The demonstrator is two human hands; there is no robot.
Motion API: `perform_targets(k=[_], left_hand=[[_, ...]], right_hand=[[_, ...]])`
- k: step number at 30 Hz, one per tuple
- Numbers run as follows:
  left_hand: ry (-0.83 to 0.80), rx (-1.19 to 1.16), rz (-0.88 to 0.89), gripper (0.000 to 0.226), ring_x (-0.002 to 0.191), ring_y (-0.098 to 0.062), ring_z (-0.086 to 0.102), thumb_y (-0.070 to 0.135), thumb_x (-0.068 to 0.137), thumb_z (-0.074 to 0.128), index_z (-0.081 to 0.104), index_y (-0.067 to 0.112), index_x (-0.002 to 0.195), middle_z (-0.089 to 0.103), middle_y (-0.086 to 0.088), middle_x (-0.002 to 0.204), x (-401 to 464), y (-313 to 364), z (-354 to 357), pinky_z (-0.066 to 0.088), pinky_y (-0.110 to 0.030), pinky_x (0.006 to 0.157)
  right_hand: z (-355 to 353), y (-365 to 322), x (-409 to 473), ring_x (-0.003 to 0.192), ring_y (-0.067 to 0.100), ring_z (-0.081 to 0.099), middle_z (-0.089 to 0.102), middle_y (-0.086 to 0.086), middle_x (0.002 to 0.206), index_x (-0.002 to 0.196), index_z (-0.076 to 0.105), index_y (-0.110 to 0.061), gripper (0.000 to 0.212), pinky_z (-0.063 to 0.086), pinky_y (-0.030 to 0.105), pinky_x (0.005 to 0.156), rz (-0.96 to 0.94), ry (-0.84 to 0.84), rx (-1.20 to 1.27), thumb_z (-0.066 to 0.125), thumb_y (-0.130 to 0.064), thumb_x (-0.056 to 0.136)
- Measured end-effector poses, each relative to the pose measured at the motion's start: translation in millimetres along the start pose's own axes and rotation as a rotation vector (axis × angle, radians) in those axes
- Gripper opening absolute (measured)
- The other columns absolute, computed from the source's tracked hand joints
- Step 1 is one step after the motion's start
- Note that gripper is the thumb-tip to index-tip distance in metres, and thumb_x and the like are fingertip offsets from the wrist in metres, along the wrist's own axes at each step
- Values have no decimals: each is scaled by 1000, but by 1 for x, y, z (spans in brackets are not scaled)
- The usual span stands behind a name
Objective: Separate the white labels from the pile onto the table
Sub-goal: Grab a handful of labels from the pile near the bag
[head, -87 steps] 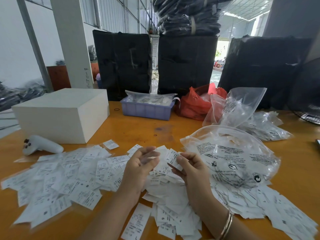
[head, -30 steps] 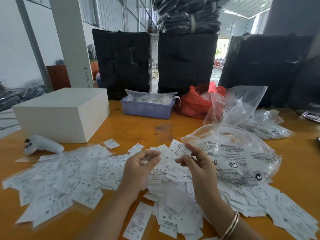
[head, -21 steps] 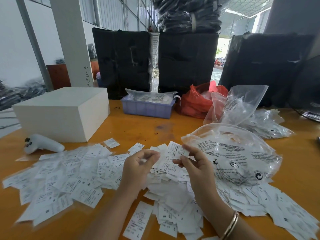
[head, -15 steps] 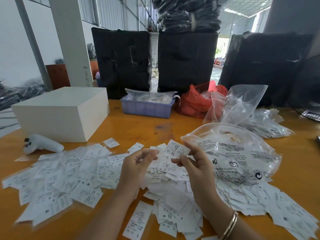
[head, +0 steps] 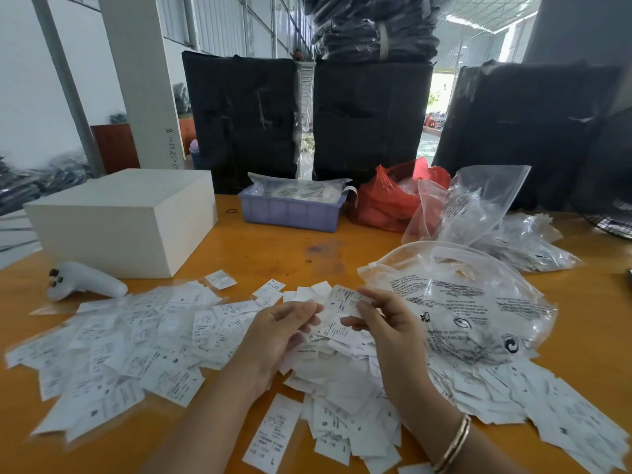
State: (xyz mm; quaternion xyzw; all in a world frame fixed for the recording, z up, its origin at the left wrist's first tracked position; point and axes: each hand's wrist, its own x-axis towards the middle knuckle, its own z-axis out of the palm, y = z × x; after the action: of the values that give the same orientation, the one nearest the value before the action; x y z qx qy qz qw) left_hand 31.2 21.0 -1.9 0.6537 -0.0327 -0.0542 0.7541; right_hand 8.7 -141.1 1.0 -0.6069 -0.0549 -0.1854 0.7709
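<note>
Your white labels point(head: 113, 350) carry black print and lie on an orange-brown table point(head: 273, 248). Beyond them you have a plain white box point(head: 126, 217), a lilac tray point(head: 290, 212), a red bag point(head: 383, 203) and a clear bag point(head: 472, 309) printed in black.

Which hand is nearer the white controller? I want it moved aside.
Left. The left hand is nearer the white controller, which lies far off to its left; the right hand is farther right, beside the clear bag.
</note>
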Motion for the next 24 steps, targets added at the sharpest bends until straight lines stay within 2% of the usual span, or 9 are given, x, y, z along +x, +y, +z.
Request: perform_targets(k=[5, 8, 10, 15, 21, 24], left_hand=[[22, 8, -36, 44, 81, -22, 57, 57, 50, 75, 76, 18, 68, 70, 0, 74, 3, -2, -1, 50, -37, 80], [42, 1, -49, 46, 80, -25, 59, 59, 47, 75, 75, 18, 67, 69, -2, 75, 2, -2, 0, 51, -30, 66], [73, 19, -41, 48, 78, -23, 61, 61, 45, 75, 75, 19, 69, 70, -1, 76, 2, -1, 0, 52, -28, 62], [80, 69, 37, 45, 77, -13, 58, 64, 49, 68, 77, 31, 77, 71, 10, 72, 0, 0, 2, 49, -22, 66], [76, 92, 34, 46, 74, -4, 62, 68, 50, 63, 77, 34, 78, 73, 10, 78, 0, -1, 2, 47, -17, 65], [65, 83, 24, 45, 74, -3, 63, 67, 52, 63, 77, 33, 78, 74, 8, 81, 1, -1, 2, 47, -19, 68]], right_hand=[[1, 2, -2, 66, 20, 70, 72, 3, 84, 91, 69, -19, 25, 53, 20, 60, -34, -68, -118, 58, 3, 89], [2, 3, -3, 65, 18, 70, 72, -1, 82, 92, 69, -22, 28, 52, 19, 59, -48, -101, -175, 57, 3, 89], [1, 4, -3, 64, 17, 70, 71, -1, 82, 94, 68, -23, 29, 53, 19, 59, -45, -105, -188, 56, 3, 90], [-1, 4, -1, 64, 19, 69, 70, 0, 81, 95, 68, -22, 29, 52, 19, 59, -35, -39, -97, 55, 3, 90], [-4, 2, 2, 68, 24, 70, 61, 14, 84, 97, 70, -21, 29, 55, 24, 63, -13, 46, 71, 54, 2, 91], [-1, 2, 0, 70, 26, 71, 60, 11, 84, 98, 69, -20, 28, 55, 23, 63, -34, 20, 59, 54, 2, 91]])
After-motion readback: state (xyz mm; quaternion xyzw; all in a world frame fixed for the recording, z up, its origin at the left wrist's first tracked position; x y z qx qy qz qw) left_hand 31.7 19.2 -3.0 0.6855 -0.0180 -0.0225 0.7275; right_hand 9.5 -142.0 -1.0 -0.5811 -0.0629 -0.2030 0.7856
